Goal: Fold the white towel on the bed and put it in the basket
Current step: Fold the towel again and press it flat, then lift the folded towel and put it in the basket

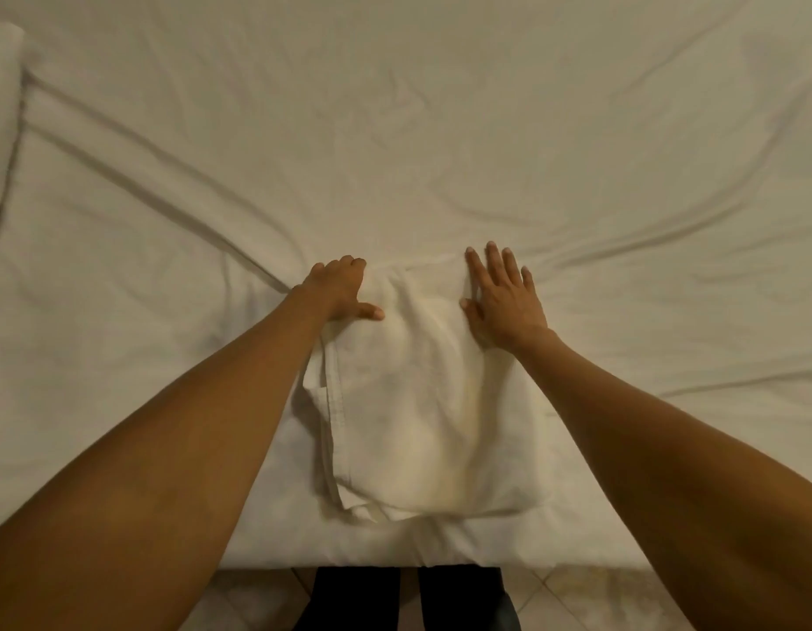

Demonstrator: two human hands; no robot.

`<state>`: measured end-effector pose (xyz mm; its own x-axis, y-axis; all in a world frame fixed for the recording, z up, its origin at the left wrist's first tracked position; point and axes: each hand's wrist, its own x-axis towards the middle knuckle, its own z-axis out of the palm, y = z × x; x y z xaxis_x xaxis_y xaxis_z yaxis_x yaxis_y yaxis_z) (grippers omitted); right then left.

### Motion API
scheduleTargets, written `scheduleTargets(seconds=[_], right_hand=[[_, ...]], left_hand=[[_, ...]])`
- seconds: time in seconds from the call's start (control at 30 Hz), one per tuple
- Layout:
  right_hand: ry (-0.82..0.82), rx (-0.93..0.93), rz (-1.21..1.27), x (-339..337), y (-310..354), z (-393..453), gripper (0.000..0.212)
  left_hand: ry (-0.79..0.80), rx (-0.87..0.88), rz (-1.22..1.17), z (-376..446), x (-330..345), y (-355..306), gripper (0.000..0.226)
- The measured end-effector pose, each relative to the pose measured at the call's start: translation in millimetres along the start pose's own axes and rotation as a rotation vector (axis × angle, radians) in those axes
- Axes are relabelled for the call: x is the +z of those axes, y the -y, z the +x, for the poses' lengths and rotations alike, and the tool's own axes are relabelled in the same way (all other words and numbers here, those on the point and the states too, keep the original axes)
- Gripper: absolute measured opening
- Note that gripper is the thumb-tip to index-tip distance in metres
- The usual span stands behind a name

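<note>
Near the bed's front edge lies the towel (pixel 408 421), folded into a rough rectangle that runs away from the person, its layered hems showing along the left side and at the near left corner. At its far left corner the left hand (pixel 342 289) has its fingers curled over the towel's edge, thumb stretched out flat on top, gripping the cloth. At the far right corner the right hand (pixel 502 298) lies flat, fingers straight and spread, palm pressing the towel down. Both bare forearms reach in from the lower corners. Around the towel the bed (pixel 440 129) is covered with a creased white sheet. Below the bed's edge, dark trouser legs (pixel 411 598) stand on a tiled floor (pixel 577 598)
</note>
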<state>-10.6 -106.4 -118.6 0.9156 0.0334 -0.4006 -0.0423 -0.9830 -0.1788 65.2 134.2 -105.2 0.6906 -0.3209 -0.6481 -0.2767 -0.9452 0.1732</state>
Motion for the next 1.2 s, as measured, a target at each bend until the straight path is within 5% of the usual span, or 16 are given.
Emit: scheduleTargets(seconds=[0.13,0.27,0.47,0.67,0.87,1.03,1.2], right_hand=[[0.157,-0.060,-0.053,-24,-5,32,0.090],[0.213,-0.061,-0.166,-39,4,45,0.086],[0.110,-0.070,-0.315,-45,10,27,0.075],[-0.058,-0.091,-0.206,-41,14,-24,0.062],[-0.080,-0.135,-0.159,-47,12,-72,0.037],[-0.057,-0.106,-0.186,-89,16,-90,0.022],[-0.025,-0.082,-0.237,-165,18,-106,0.034]], left_hand=[[0.049,-0.079,-0.096,1,-3,1,0.097],[0.025,-0.072,0.007,-4,-8,-7,0.092],[-0.042,-0.001,0.213,-18,-13,-17,0.088],[-0.178,0.040,0.052,-56,2,-31,0.073],[-0.114,0.028,0.069,-102,1,-35,0.067],[-0.046,0.051,0.087,-128,-40,-45,0.050],[-0.086,0.055,0.037,-158,-98,-61,0.039]])
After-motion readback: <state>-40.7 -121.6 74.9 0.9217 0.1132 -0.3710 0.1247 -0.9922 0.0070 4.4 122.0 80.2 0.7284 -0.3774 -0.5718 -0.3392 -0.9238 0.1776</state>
